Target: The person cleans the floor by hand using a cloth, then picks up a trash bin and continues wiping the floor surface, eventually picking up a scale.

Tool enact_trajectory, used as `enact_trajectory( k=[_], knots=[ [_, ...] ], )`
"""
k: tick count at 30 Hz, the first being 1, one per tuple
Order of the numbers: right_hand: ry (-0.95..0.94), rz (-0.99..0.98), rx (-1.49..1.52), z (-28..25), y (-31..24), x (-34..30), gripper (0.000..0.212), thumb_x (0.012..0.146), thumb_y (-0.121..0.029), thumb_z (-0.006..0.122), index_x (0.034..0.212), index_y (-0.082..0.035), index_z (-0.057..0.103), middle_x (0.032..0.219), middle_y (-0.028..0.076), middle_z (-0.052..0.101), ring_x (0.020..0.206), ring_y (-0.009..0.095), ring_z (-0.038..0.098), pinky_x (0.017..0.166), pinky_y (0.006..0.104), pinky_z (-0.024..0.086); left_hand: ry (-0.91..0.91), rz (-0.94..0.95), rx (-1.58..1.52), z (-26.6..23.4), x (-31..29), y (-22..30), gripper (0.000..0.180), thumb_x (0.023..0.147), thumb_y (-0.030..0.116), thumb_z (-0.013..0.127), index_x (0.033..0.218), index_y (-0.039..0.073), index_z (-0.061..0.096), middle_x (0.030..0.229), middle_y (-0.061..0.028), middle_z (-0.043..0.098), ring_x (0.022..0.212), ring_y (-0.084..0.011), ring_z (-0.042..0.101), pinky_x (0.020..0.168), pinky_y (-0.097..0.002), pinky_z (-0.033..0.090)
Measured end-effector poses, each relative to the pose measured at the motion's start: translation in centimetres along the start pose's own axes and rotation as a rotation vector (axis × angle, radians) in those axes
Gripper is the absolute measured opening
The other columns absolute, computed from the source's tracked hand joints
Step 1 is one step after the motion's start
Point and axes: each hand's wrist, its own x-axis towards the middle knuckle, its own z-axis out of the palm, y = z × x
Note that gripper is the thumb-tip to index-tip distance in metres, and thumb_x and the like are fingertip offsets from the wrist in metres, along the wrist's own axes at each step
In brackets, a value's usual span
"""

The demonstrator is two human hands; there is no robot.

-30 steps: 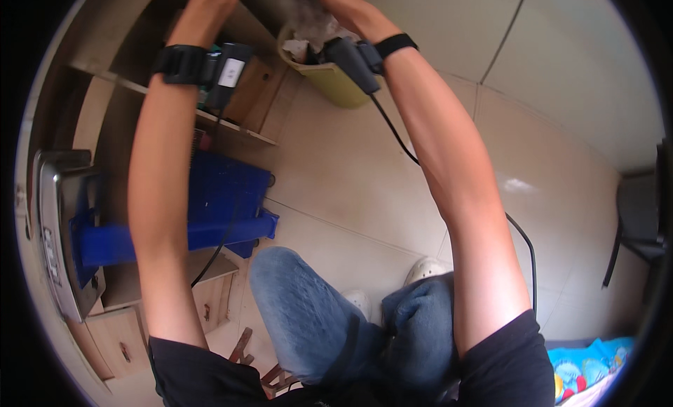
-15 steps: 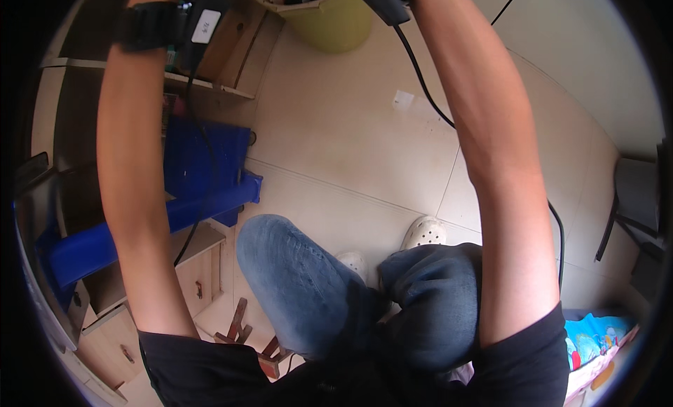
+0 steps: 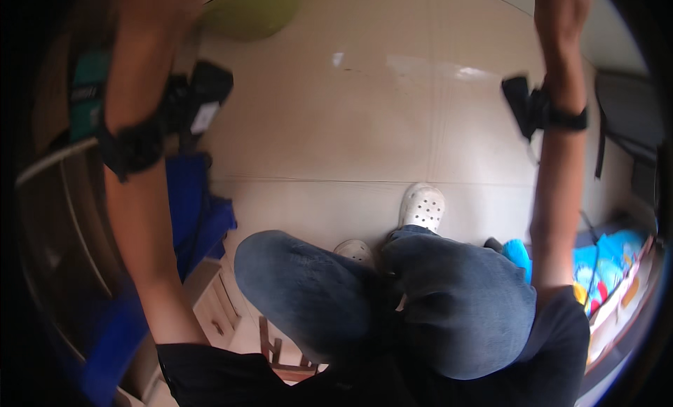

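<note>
My left hand (image 3: pixel 161 11) is at the upper left, smeared by motion, and its fingers cannot be made out. A black strapped device (image 3: pixel 203 98) with a white label sits on that wrist. At the top right, my right hand (image 3: pixel 563 14) reaches the picture's edge, its fingers cut off from sight. Another black device (image 3: pixel 522 107) is strapped to the right wrist. Whether either hand holds anything cannot be seen. Nearest to my left hand is a yellow-green bin (image 3: pixel 256 11), partly out of the picture.
Below lie my jeans-covered knees (image 3: pixel 456 302) and a white clog (image 3: pixel 424 207) on the tiled floor (image 3: pixel 336 126). Blue panels (image 3: pixel 186 211) and wooden drawers (image 3: pixel 217 312) stand at left, near a brown wooden stool (image 3: pixel 280 351). Bright blue patterned cloth (image 3: pixel 613 256) lies at right.
My right forearm has swung outward to the right, bringing its wrist device fully into view. The left wrist sits lower in the picture. The view has shifted, with the bin now further left.
</note>
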Motion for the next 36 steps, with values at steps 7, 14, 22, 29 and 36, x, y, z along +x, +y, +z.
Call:
enact_trajectory(
  k=[7, 14, 22, 29, 36],
  knots=[
    [0.488, 0.315, -0.29, -14.3, 2.5, -17.0, 0.032, 0.099, -0.016, 0.043, 0.124, 0.004, 0.044, 0.124, 0.013, 0.052, 0.112, 0.024, 0.054, 0.102, 0.0361, 0.04, -0.725, -0.403, -0.169, 15.7, -6.4, -5.6, 0.043, 0.1, 0.04, 0.047, 0.099, 0.0, 0.062, 0.068, -0.0108, 0.061, 0.063, -0.0186, 0.061, 0.062, -0.0324, 0.05],
    [0.847, 0.688, -0.861, -26.2, 3.0, -27.0, 0.051, 0.102, -0.032, 0.029, 0.135, 0.007, 0.036, 0.138, 0.02, 0.039, 0.124, 0.03, 0.044, 0.108, 0.0439, 0.031, -1.478, -0.545, -0.182, 29.3, -13.2, -6.7, 0.044, 0.096, 0.045, 0.053, 0.101, 0.002, 0.062, 0.077, -0.0142, 0.063, 0.073, -0.0243, 0.063, 0.068, -0.0358, 0.05],
    [0.629, 1.16, -1.541, -31.7, 8.1, -39.1, 0.046, 0.087, -0.016, 0.047, 0.123, 0.012, 0.049, 0.134, 0.028, 0.039, 0.125, 0.046, 0.038, 0.106, 0.0529, 0.028, -1.554, -0.01, 0.235, 34.2, -19.3, -12.2, 0.072, 0.085, 0.038, 0.063, 0.144, 0.012, 0.032, 0.131, -0.019, 0.044, 0.119, -0.0366, 0.046, 0.093, -0.0428, 0.048],
    [0.598, 1.434, -1.696, -33.0, 13.4, -38.3, 0.056, 0.088, -0.022, 0.046, 0.134, 0.009, 0.043, 0.153, 0.023, 0.026, 0.143, 0.033, 0.023, 0.112, 0.0545, 0.018, -1.407, 0.536, 0.344, 34.7, -20.8, -14.6, 0.056, 0.087, 0.022, 0.057, 0.139, 0.006, 0.042, 0.154, -0.0105, 0.028, 0.143, -0.0271, 0.025, 0.09, -0.034, 0.05],
    [-0.21, 0.931, -1.488, -31.4, 15.3, -36.5, 0.055, 0.089, -0.026, 0.049, 0.129, 0.011, 0.047, 0.153, 0.018, 0.03, 0.143, 0.031, 0.023, 0.112, 0.0537, 0.019, -1.393, 0.664, 0.29, 34.3, -19.4, -15.7, 0.044, 0.084, 0.011, 0.051, 0.127, 0.003, 0.051, 0.136, -0.0042, 0.046, 0.118, -0.0188, 0.048, 0.083, -0.0269, 0.048]
  ],
)
